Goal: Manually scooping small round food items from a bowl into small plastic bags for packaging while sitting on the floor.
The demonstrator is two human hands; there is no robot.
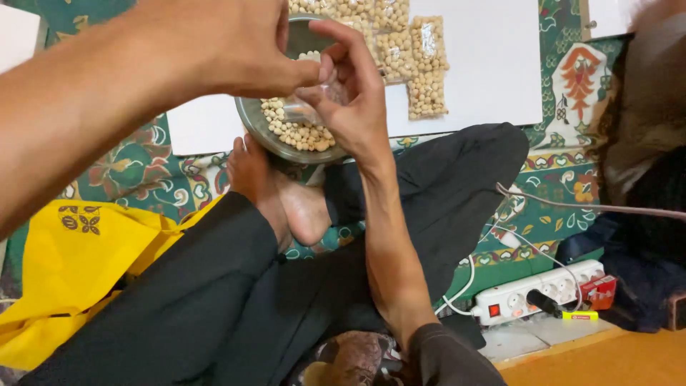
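A metal bowl of pale round nuts sits on the floor beyond my crossed legs. Over the bowl, my left hand and my right hand meet at the fingertips and together pinch a small clear plastic bag that hangs above the nuts. How full the bag is I cannot tell. Just past the bowl, several filled clear packets of the same nuts lie in a row on a white sheet.
My legs in dark trousers and bare feet fill the middle. A yellow cloth bag lies at left. At right are a white power strip with cables and another person's dark clothing. A patterned green mat covers the floor.
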